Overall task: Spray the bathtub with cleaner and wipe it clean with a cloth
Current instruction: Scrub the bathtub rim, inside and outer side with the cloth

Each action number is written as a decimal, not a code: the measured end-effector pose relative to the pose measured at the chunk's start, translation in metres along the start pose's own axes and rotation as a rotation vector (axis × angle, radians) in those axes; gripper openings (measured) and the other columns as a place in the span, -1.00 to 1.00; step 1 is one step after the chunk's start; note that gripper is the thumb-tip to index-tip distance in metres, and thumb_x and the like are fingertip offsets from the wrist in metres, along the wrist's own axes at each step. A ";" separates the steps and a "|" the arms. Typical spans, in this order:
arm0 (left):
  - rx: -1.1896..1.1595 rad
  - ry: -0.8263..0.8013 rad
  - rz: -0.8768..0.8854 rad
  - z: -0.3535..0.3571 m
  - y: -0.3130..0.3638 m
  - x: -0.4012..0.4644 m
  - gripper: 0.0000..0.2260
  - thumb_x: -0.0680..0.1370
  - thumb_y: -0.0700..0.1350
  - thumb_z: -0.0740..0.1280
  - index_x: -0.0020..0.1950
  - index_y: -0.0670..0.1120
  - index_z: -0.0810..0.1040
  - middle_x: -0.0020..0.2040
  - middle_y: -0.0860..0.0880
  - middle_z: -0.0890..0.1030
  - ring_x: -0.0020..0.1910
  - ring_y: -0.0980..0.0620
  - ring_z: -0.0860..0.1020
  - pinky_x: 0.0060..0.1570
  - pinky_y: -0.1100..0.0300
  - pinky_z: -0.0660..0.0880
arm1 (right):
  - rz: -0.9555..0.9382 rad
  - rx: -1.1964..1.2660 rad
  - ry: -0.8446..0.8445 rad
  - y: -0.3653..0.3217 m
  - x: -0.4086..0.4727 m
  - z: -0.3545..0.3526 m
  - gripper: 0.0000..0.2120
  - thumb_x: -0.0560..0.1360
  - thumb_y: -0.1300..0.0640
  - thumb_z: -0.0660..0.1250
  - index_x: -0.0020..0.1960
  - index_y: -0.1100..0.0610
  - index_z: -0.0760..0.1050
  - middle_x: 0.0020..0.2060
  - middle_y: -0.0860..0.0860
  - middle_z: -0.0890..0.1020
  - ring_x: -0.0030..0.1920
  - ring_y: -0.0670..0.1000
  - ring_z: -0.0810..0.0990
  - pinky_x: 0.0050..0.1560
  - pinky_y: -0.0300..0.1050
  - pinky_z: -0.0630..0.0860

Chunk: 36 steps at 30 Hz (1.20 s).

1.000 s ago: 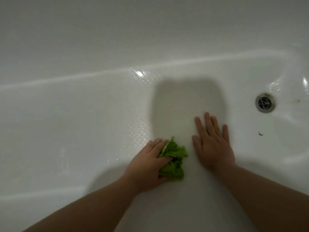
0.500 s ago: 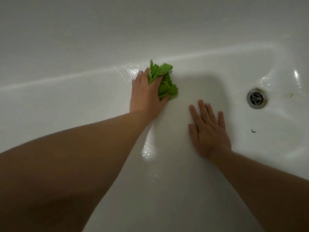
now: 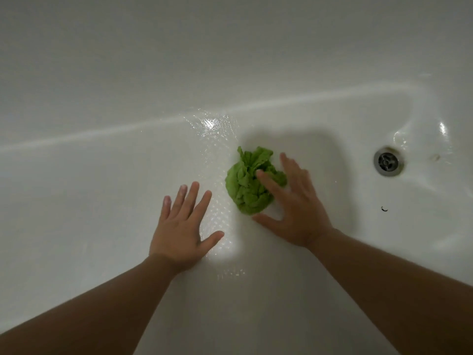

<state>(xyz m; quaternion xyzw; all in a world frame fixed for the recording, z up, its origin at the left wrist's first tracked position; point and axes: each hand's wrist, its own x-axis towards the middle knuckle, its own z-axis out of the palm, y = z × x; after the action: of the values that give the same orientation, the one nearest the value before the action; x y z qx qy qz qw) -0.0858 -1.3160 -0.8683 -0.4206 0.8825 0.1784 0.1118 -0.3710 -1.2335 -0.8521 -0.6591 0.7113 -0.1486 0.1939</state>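
A crumpled green cloth (image 3: 245, 183) lies on the wet floor of the white bathtub (image 3: 102, 188). My right hand (image 3: 294, 208) is spread over the cloth's right side, fingers straight and blurred, with the thumb on the tub just below the cloth. My left hand (image 3: 184, 224) lies flat on the tub floor to the left of the cloth, fingers spread, and holds nothing. No spray bottle is in view.
A metal drain (image 3: 388, 161) sits in the tub floor at the right, with a small dark speck (image 3: 384, 208) below it. The tub's far wall rises across the top. Wet droplets glint between my hands.
My left hand has let go of the cloth and pulled back down to lie flat on the tub floor. The cloth now lies nearer the middle, and my right hand has moved onto it.
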 end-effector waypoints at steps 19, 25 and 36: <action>-0.002 0.076 -0.066 0.003 -0.009 0.024 -0.29 0.60 0.31 0.10 0.69 0.13 -0.02 0.69 0.07 -0.12 0.67 0.01 -0.19 0.60 -0.23 -0.11 | -0.222 -0.027 0.040 -0.004 0.058 0.028 -0.40 0.55 -0.28 0.34 0.52 -0.08 0.42 0.59 0.15 0.28 0.56 0.24 0.31 0.47 0.21 0.35; -0.043 0.133 -0.082 0.005 -0.009 0.026 -0.37 0.62 0.22 0.09 0.68 0.12 0.11 0.69 0.05 0.00 0.67 -0.01 -0.07 0.60 -0.18 -0.10 | -0.392 -0.044 -0.083 -0.007 0.027 0.035 -0.40 0.52 -0.26 0.38 0.52 -0.14 0.42 0.60 0.13 0.28 0.58 0.20 0.27 0.46 0.23 0.34; -0.045 0.125 -0.069 0.003 -0.011 0.026 -0.35 0.61 0.23 0.09 0.68 0.12 0.08 0.69 0.05 -0.01 0.67 -0.01 -0.09 0.61 -0.17 -0.11 | -0.219 -0.070 0.124 -0.005 0.139 0.024 -0.40 0.53 -0.18 0.39 0.52 -0.02 0.43 0.59 0.19 0.26 0.58 0.27 0.23 0.48 0.24 0.33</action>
<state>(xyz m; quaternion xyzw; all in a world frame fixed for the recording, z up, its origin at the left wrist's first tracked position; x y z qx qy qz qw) -0.0928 -1.3395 -0.8825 -0.4635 0.8685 0.1674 0.0530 -0.3630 -1.3711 -0.8818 -0.7288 0.6504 -0.1845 0.1090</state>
